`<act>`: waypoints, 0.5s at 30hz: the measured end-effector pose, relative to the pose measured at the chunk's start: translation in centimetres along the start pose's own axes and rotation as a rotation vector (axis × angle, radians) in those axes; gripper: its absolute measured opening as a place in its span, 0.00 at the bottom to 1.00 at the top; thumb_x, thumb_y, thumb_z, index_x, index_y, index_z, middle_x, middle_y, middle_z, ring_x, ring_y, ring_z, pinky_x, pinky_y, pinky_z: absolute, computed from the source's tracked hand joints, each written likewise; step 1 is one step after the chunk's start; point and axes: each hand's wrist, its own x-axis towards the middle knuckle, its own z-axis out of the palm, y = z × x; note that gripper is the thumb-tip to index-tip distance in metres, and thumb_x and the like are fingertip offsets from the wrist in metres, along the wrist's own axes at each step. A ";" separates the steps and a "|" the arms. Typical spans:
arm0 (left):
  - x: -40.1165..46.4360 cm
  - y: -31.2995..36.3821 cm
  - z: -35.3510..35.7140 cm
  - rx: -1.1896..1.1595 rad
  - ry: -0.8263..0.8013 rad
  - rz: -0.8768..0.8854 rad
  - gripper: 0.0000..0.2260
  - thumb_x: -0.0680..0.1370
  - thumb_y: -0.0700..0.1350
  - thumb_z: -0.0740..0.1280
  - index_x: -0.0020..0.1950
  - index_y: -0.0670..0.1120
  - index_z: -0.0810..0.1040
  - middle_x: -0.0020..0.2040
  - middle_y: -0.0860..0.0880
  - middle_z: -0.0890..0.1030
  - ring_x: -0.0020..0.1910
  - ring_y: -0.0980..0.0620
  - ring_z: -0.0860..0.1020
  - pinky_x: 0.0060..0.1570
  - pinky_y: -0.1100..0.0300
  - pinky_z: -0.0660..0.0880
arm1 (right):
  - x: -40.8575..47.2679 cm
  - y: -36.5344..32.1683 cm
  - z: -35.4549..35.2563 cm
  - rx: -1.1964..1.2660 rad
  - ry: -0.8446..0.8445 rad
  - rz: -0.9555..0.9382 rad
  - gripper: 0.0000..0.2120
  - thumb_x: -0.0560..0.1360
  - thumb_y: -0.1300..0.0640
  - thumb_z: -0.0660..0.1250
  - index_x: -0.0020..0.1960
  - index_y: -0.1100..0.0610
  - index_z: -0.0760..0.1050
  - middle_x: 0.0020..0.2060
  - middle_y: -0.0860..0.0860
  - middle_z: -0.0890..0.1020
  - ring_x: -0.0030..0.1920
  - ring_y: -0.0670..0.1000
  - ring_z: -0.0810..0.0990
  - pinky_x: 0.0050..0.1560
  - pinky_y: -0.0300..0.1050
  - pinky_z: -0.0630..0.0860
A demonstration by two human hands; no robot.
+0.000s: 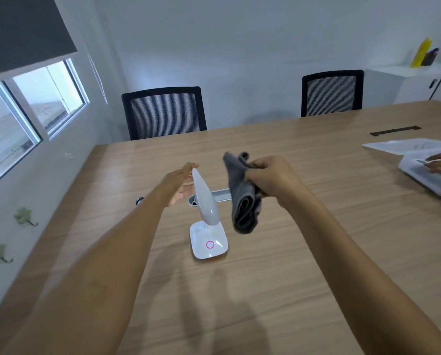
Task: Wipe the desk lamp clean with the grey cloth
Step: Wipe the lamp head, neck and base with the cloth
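Head view: bare forearms reach over the wooden tabletop (278, 290). Toward the tabletop's left edge stands the white desk lamp (207, 219), its square base flat. The left hand (179, 184), fingers released, touches the lamp's head. Just right, the right hand (270, 176) is clenched around the hanging grey cloth (242, 203). Two black chairs (164, 112) line the far edge.

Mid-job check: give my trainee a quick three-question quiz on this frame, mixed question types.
1. True or false: the grey cloth is pressed against the lamp head.
2. Which hand holds the cloth?
3. The ring on the lamp base is: A) pink B) green C) blue

Key:
1. False; it hangs beside it, apart.
2. The right hand; the left hand is open at the lamp head.
3. A
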 end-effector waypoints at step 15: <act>-0.5 0.6 0.1 0.039 0.027 -0.056 0.19 0.70 0.57 0.70 0.54 0.45 0.79 0.56 0.44 0.83 0.52 0.48 0.81 0.54 0.54 0.78 | -0.9 0.0 0.4 0.378 -0.217 0.107 0.12 0.71 0.68 0.65 0.32 0.57 0.74 0.25 0.53 0.74 0.23 0.48 0.72 0.21 0.31 0.69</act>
